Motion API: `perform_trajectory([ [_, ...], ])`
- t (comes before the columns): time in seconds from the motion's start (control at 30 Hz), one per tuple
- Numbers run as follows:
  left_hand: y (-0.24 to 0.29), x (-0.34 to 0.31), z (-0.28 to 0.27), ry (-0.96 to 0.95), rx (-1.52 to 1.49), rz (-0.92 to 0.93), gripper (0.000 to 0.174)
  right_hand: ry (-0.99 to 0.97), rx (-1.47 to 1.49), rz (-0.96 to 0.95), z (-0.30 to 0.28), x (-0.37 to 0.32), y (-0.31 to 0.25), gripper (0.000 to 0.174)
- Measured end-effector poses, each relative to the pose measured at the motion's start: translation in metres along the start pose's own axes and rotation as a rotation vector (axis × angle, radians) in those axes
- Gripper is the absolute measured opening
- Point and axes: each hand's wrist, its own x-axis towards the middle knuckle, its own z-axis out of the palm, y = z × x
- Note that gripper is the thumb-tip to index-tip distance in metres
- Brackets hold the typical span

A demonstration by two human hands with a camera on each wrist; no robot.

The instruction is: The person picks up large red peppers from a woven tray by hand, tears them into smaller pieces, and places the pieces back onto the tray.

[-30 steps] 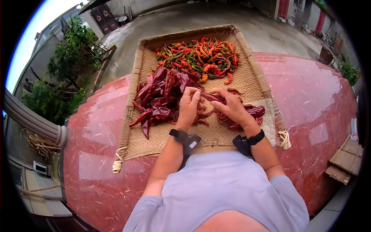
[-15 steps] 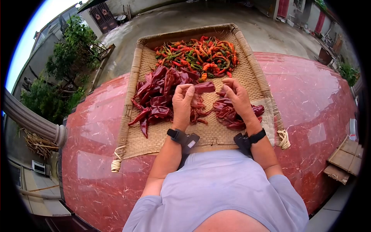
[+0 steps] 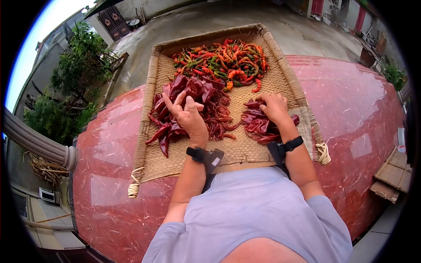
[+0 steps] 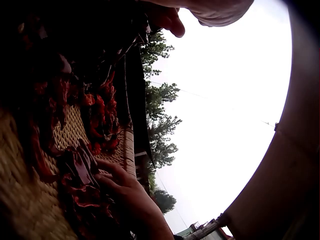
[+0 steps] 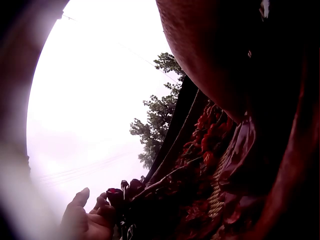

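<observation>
Above the left heap of dark red, wrinkled peppers (image 3: 208,90), the left hand (image 3: 188,117) has its fingers spread, with nothing visible between them. The right hand (image 3: 275,108) is at a smaller heap of dark red peppers (image 3: 258,125), its fingers bent downward. In the left wrist view, the right hand's fingertips reach a glossy dark red pepper (image 4: 82,167) at the heap's edge; I cannot tell whether they pinch it. The left hand (image 5: 90,220) shows at the bottom of the right wrist view, fingers pointing up. Both heaps lie on a woven tray (image 3: 245,153) with a raised rim.
Thin red, orange and green chillies (image 3: 223,63) are spread at the tray's far end. A pale cloth patch (image 3: 303,131) covers its near right part. Polished red stone (image 3: 346,131) surrounds the tray. A stone column (image 3: 44,140) stands left, cardboard (image 3: 392,173) lies right.
Both hands met around a dark red pepper, then parted with it in the left hand. The left hand has since moved left and spread its fingers; the right has moved to the right heap.
</observation>
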Motion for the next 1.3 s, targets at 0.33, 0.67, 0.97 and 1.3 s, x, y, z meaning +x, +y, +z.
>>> perform_trajectory([
  [0.33,-0.01,-0.013,0.006,-0.597,0.05,-0.265,0.034,0.226,0.653,-0.182,-0.009,0.001,-0.01,0.016],
  [0.67,-0.011,-0.02,0.009,-0.773,-0.06,-0.549,0.019,-0.219,1.198,-0.297,-0.017,-0.013,-0.035,0.017],
  [0.97,0.002,-0.008,0.005,-0.051,-0.061,-0.071,0.041,-0.162,1.343,-0.168,-0.014,-0.011,-0.028,0.016],
  [1.3,-0.007,-0.011,0.0,-0.415,-0.014,-0.2,0.022,0.08,0.599,-0.529,-0.03,-0.017,-0.038,0.019],
])
